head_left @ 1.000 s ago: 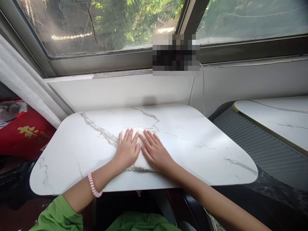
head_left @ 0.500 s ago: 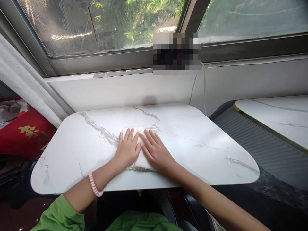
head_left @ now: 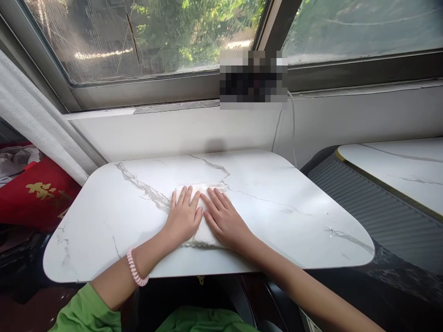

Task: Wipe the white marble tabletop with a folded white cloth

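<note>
A folded white cloth (head_left: 202,235) lies near the front middle of a white marble-patterned table (head_left: 294,203). My left hand (head_left: 183,215) rests flat on the cloth's left half, fingers stretched out and pointing away from me. Beside it, my right hand (head_left: 223,217) presses flat on the right half, fingers also extended. The two hands almost touch at the thumbs and cover most of the cloth. A pink coil band (head_left: 135,269) circles my left wrist.
A white ledge and a window (head_left: 155,37) stand behind the table. A second marble tabletop (head_left: 398,170) sits at the right over a dark ribbed surface. A red cushion with gold characters (head_left: 38,191) lies at the left. A white cable (head_left: 292,129) hangs down the wall.
</note>
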Available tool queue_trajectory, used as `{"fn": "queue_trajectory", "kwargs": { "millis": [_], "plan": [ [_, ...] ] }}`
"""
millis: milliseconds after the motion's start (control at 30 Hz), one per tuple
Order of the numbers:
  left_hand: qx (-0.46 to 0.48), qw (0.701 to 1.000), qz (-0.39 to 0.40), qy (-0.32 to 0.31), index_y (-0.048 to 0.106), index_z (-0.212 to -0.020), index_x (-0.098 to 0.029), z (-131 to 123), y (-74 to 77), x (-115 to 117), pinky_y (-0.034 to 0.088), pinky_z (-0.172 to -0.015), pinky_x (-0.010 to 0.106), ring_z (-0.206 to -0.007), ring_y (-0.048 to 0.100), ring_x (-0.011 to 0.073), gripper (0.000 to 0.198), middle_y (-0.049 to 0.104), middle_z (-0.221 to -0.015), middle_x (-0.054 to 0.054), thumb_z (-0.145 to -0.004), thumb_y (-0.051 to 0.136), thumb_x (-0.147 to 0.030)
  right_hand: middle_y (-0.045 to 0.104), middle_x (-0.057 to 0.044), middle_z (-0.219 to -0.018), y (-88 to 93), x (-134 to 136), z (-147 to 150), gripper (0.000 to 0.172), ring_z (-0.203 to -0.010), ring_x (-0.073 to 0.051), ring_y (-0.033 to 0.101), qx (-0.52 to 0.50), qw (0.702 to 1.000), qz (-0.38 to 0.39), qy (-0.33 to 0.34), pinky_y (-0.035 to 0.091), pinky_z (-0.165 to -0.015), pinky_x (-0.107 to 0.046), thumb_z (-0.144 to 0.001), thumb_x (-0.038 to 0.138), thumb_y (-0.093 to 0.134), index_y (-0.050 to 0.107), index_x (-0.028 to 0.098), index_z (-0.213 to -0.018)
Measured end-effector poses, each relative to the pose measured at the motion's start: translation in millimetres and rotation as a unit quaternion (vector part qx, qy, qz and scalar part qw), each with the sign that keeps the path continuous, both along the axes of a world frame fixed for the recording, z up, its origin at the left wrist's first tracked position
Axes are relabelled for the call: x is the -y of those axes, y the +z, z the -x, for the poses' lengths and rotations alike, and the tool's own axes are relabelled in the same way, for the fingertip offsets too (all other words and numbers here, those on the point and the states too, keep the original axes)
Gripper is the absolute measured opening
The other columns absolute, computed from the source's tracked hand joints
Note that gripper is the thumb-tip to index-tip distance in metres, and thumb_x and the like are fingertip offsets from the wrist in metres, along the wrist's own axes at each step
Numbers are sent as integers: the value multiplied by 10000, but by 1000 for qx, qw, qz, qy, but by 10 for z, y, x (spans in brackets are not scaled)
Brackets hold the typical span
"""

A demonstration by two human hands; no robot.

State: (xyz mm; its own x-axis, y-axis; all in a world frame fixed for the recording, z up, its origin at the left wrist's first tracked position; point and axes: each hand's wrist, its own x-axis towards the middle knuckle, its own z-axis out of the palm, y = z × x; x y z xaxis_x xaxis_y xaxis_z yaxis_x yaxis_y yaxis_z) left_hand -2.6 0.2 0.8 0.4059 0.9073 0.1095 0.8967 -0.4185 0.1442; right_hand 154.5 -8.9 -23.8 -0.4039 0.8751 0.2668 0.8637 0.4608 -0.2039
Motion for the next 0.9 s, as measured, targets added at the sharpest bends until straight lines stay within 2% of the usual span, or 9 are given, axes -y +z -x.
{"fn": "queue_trajectory", "kwargs": {
  "millis": [300, 900],
  "plan": [
    [9, 1000, -21, -5, 357, -1403, -163, 12, -43, -8, 166, -1127, 518, -1405, 167, 252, 461, 290, -1498, 113, -966, 297, -298, 250, -123, -1512, -8, 5, 5, 512, -1410, -270, 140, -1, 1000, -8, -6, 254, -1117, -485, -969, 318, 248, 319, 137, -1442],
    [3, 1000, -8, -6, 367, -1399, -162, 10, -9, -6, 157, -1130, 516, -1405, 166, 256, 457, 291, -1498, 112, -970, 297, -303, 248, -120, -1514, -13, -3, -4, 516, -1411, -269, 133, -11, 1000, -3, -4, 252, -1117, -493, -970, 336, 245, 318, 143, -1443]
  ]
}}
